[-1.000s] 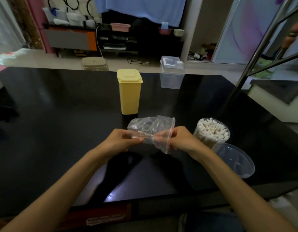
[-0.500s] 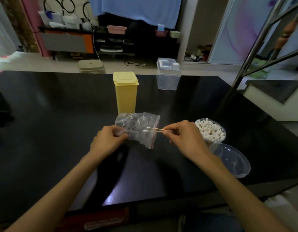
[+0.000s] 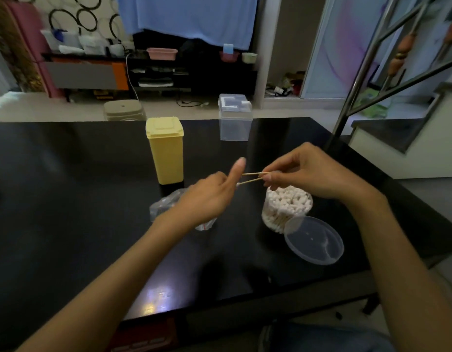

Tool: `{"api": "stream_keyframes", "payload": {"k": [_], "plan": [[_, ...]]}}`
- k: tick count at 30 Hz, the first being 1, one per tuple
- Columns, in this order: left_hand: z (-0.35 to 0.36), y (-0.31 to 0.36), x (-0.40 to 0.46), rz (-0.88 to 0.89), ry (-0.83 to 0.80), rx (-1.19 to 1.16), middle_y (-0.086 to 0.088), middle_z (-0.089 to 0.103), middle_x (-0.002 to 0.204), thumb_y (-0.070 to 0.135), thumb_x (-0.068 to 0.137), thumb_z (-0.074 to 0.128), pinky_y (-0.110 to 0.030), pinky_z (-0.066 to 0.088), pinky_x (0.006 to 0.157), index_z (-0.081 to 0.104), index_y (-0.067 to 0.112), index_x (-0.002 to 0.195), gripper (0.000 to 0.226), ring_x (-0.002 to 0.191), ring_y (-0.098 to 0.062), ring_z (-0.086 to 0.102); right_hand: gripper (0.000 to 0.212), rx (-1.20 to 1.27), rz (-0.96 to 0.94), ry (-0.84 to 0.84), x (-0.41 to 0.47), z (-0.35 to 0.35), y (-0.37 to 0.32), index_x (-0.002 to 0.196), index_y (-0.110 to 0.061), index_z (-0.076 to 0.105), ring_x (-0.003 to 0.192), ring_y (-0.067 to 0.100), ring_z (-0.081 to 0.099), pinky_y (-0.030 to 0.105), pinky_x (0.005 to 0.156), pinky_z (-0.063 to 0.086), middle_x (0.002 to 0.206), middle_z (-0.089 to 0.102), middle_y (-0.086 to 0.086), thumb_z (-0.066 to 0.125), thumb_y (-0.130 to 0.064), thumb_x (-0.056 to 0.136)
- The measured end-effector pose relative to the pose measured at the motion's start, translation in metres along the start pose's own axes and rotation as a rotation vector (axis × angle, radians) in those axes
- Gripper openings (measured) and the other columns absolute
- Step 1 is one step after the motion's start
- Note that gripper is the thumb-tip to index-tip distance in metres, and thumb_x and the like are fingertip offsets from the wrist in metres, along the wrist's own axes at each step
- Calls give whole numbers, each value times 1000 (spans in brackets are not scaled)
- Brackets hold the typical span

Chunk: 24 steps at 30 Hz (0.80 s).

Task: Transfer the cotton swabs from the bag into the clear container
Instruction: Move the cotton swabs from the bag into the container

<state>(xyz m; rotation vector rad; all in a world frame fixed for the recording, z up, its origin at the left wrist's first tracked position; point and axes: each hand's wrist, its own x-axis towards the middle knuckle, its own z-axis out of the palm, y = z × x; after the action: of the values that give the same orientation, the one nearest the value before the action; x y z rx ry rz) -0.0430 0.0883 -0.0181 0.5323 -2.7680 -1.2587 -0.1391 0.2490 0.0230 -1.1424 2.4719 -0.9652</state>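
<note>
Pinching swabs [image 3: 251, 178] — both hands [image 3: 299, 171] above container [image 3: 285, 207]

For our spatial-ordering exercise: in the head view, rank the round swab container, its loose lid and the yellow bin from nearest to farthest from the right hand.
1. Round swab container, just below the right hand.
2. Loose lid, nearer the viewer.
3. Yellow bin, far left.

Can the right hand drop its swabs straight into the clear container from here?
Probably yes: the right hand pinches two swabs just above the clear container, whose lid is off beside it.

Bag [image 3: 164, 208] half hidden under left forearm.
</note>
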Motion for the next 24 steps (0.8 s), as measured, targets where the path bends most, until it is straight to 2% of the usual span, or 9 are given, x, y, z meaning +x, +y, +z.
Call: {"api": "stream_keyframes", "payload": {"k": [2, 4, 6, 9, 13, 16, 20, 22, 24], "plan": [[15, 18, 16, -9, -6, 38, -14, 64, 99, 68, 88, 11, -47, 43, 96, 60, 12, 95, 75, 97, -30, 60, 18, 3, -16, 26, -3, -7, 8, 100, -18, 71, 75, 0, 69, 19, 75, 54, 80, 73, -5, 68, -20, 83], [28, 28, 31, -3, 8, 22, -16, 65, 94, 64, 92, 16, -44, 45, 94, 63, 9, 88, 73, 93, -31, 60, 18, 27, -19, 43, -8, -12, 20, 100, -18, 72, 75, 1, 69, 18, 74, 54, 78, 73, -5, 68, -20, 82], [38, 31, 42, 32, 12, -16, -11, 60, 77, 58, 95, 26, -37, 47, 81, 62, 7, 79, 64, 77, -28, 58, 18, 45, -14, 62, -10, -15, 31, 100, -18, 72, 75, 2, 70, 18, 72, 54, 77, 74, -5, 68, -19, 82], [54, 37, 55, 73, 9, -78, -3, 46, 62, 42, 99, 35, -31, 36, 66, 54, 9, 75, 46, 57, -16, 43, 18, 97, 0, 96, -13, -19, 48, 100, -18, 73, 77, 5, 70, 19, 73, 55, 78, 74, -1, 68, -19, 83], [72, 46, 66, 76, -3, -258, -1, 46, 64, 35, 101, 36, -26, 35, 55, 53, 10, 78, 38, 56, -11, 41, 18, 365, 17, 173, -18, -20, 67, 99, -18, 73, 85, 10, 71, 26, 80, 55, 86, 75, 0, 68, -19, 82], [80, 50, 69, 90, -7, -398, 1, 43, 66, 34, 101, 34, -15, 34, 45, 53, 11, 86, 34, 56, -7, 39, 22, 676, 57, 230, -19, -14, 72, 98, -17, 72, 84, 10, 69, 20, 78, 54, 85, 73, 0, 61, -30, 84], [85, 58, 68, 145, -90, -518, 4, 36, 65, 33, 102, 30, -16, 29, 48, 46, 17, 76, 35, 54, -5, 34, 19, 1013, 150, 260, -15, -8, 75, 94, -16, 72, 73, 4, 64, 15, 69, 51, 74, 69, -5, 59, -27, 86], [88, 60, 70, 152, -92, -557, 5, 35, 64, 30, 103, 29, -17, 28, 47, 44, 18, 73, 35, 53, -5, 32, 18, 1094, 204, 272, -11, -7, 76, 95, -16, 72, 71, 3, 63, 16, 68, 51, 73, 68, -5, 62, -26, 84], [89, 58, 72, 144, -45, -580, 4, 38, 66, 27, 103, 29, -15, 30, 47, 49, 17, 79, 33, 54, -4, 35, 20, 1070, 206, 291, -9, -6, 77, 96, -16, 72, 75, 4, 65, 16, 69, 52, 77, 70, -4, 62, -29, 84]]}}
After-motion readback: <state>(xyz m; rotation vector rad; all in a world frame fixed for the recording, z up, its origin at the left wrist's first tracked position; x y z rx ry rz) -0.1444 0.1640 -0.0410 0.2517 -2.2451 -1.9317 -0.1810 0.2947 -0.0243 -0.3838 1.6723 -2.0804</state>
